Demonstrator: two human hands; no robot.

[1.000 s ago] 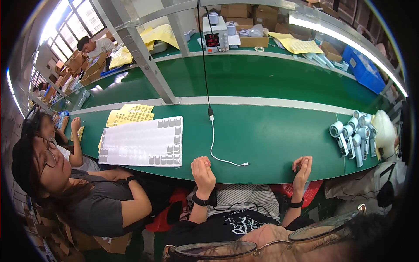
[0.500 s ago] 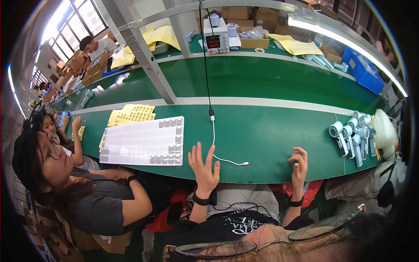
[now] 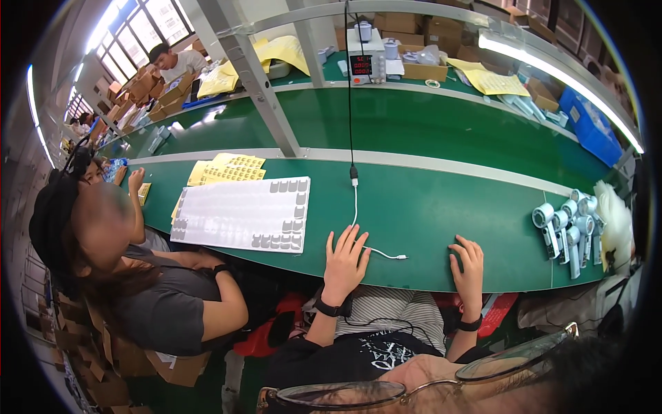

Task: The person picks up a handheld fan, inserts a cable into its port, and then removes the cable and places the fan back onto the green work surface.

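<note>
Two hands (image 3: 345, 268) (image 3: 469, 269) well apart, near table edge (image 3: 414, 286)

cable (image 3: 356, 203): white (lead (image 3: 352, 124): black) | table (image 3: 427, 207): green | fans (image 3: 574, 236): light-blue | lap fabric (image 3: 393, 303): striped

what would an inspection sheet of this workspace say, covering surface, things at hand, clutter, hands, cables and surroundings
Surface: green table, shiny.
Things at hand: white cable, partly hidden by the left hand; its free plug lies on the table.
Clutter: white sheet with grey patches, yellow sheets behind it; light blue gadgets piled at the right.
Hands: both open, grasping nothing; left over the cable, contact unclear; right hand near the front edge.
Cables: black cable hangs down and joins the white one.
Surroundings: seated co-worker at left; meter box and blue bin beyond.
</note>
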